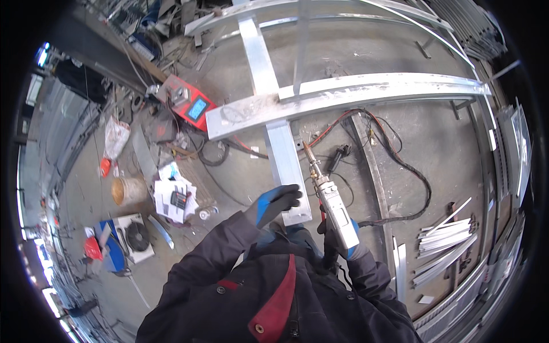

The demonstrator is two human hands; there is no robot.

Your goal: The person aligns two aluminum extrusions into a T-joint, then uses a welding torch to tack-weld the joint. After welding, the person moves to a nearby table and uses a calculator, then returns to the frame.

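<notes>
My left hand (pixel 277 201), in a blue and black glove, is over the near end of a square metal tube (pixel 284 163). Its fingers stretch to the right and grip nothing; whether they touch the tube I cannot tell. My right hand (pixel 355 230), gloved too, is wrapped round a handheld welding gun (pixel 337 214) with a white body and a slim copper-coloured nozzle. The gun stands just right of the tube, its tip pointing away from me. The tube runs away from me and meets a wide silver crossbeam (pixel 354 94).
A red box with a blue display (pixel 191 106) stands beside the crossbeam's left end. Dark cable (pixel 426 183) loops over the floor at right, near stacked white strips (pixel 446 243). Papers with a calculator (pixel 178 198), a bucket (pixel 124 191) and a fan unit (pixel 137 235) are at left.
</notes>
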